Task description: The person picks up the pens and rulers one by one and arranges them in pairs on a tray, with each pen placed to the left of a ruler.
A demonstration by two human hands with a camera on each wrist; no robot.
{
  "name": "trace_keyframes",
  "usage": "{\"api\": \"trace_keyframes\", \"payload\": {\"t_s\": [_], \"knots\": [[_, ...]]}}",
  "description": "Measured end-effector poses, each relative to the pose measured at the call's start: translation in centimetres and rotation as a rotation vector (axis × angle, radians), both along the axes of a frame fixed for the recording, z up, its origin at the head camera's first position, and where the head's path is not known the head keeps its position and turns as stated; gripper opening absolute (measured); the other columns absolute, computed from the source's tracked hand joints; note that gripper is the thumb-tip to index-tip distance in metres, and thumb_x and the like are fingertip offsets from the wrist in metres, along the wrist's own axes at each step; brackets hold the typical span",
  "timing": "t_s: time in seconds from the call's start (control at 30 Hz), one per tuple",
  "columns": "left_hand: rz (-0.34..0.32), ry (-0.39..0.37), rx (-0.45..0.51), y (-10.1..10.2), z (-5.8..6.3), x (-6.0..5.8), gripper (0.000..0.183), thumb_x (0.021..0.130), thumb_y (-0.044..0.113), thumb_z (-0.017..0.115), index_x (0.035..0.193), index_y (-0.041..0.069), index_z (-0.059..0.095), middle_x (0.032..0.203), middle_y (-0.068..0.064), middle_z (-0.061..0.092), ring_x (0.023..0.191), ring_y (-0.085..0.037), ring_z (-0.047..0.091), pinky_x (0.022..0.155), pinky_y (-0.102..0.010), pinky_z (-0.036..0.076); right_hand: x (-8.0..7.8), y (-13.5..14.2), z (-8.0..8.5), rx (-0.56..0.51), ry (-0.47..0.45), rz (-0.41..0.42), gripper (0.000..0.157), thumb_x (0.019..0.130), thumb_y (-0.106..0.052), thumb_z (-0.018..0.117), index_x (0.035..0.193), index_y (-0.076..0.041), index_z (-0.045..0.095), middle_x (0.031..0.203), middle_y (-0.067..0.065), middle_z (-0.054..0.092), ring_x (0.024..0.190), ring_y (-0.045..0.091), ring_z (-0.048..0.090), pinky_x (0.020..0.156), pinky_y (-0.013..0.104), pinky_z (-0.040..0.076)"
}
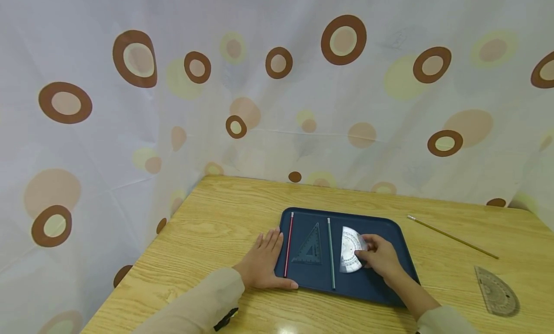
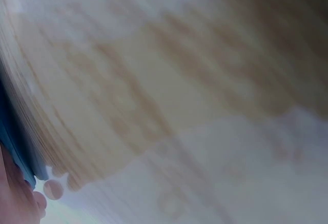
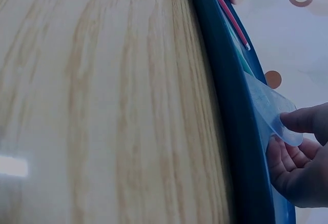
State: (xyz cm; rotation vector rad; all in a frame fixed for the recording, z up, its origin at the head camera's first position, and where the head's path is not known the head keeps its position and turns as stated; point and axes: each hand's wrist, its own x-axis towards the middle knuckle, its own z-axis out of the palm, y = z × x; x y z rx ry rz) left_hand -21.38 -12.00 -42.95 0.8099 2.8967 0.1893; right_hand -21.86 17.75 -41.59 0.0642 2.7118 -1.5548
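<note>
My right hand (image 1: pixel 381 258) pinches a clear protractor (image 1: pixel 349 250) by its curved edge, over the right half of a dark blue tray (image 1: pixel 311 281). In the right wrist view the protractor (image 3: pixel 269 103) is tilted, with the thumb on its upper face and the fingers below. My left hand (image 1: pixel 264 262) rests with fingers spread at the tray's left edge, its thumb along the near rim. On the tray lie a red pencil (image 1: pixel 289 245), a clear set square (image 1: pixel 312 247) and a green pencil (image 1: pixel 331 253), side by side from left to right.
Right of the tray, a yellow pencil (image 1: pixel 452 236) lies slanted on the wooden table (image 1: pixel 207 218). Nearer the front right is a second clear protractor (image 1: pixel 497 293). A patterned curtain (image 1: pixel 259 98) hangs behind and along the left side of the table.
</note>
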Motion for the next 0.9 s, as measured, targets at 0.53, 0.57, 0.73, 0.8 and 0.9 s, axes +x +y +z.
{"api": "trace_keyframes", "payload": {"t_s": [0.53,0.57,0.73,0.8,0.9], "knots": [[0.001,0.008,-0.016,0.03,0.01,0.03,0.114,0.074,0.079,0.046,0.149,0.002,0.008,0.157,-0.015,0.006,0.145,-0.028,0.007,0.117,-0.047,0.011,-0.22,0.26,-0.46,0.215,0.103,0.057,0.043,0.082,-0.01,0.069,0.118,0.01,0.055,0.076,0.005,0.055,0.069,0.015,0.049,0.062,0.028,0.041],[0.002,0.009,-0.015,0.01,-0.04,0.01,0.114,0.074,0.079,0.046,0.149,0.003,0.008,0.157,-0.015,0.006,0.145,-0.028,0.007,0.117,-0.047,0.011,-0.25,0.22,-0.44,0.223,0.103,0.056,0.043,0.082,-0.009,0.068,0.118,0.01,0.055,0.075,0.005,0.055,0.069,0.015,0.048,0.062,0.028,0.04],[0.001,0.015,-0.008,-0.05,-0.18,-0.04,0.115,0.074,0.08,0.045,0.149,0.002,0.008,0.157,-0.015,0.006,0.145,-0.028,0.008,0.117,-0.047,0.012,-0.19,0.02,-0.08,0.266,0.062,0.056,0.044,0.083,-0.008,0.066,0.12,0.013,0.053,0.077,0.005,0.053,0.071,0.016,0.046,0.063,0.028,0.038],[0.002,0.013,-0.006,-0.04,-0.16,-0.01,0.114,0.074,0.08,0.045,0.149,0.002,0.008,0.156,-0.016,0.006,0.145,-0.028,0.008,0.117,-0.047,0.012,-0.25,0.03,-0.19,0.284,0.061,0.054,0.044,0.084,-0.009,0.066,0.12,0.013,0.053,0.077,0.006,0.053,0.071,0.016,0.045,0.063,0.029,0.038],[0.005,0.005,-0.002,0.0,-0.15,-0.01,0.114,0.074,0.079,0.046,0.149,0.003,0.008,0.157,-0.015,0.006,0.145,-0.028,0.007,0.117,-0.047,0.012,-0.26,0.0,-0.24,0.312,0.064,0.05,0.044,0.083,-0.009,0.067,0.118,0.013,0.054,0.078,0.006,0.053,0.071,0.017,0.046,0.064,0.03,0.038]]}}
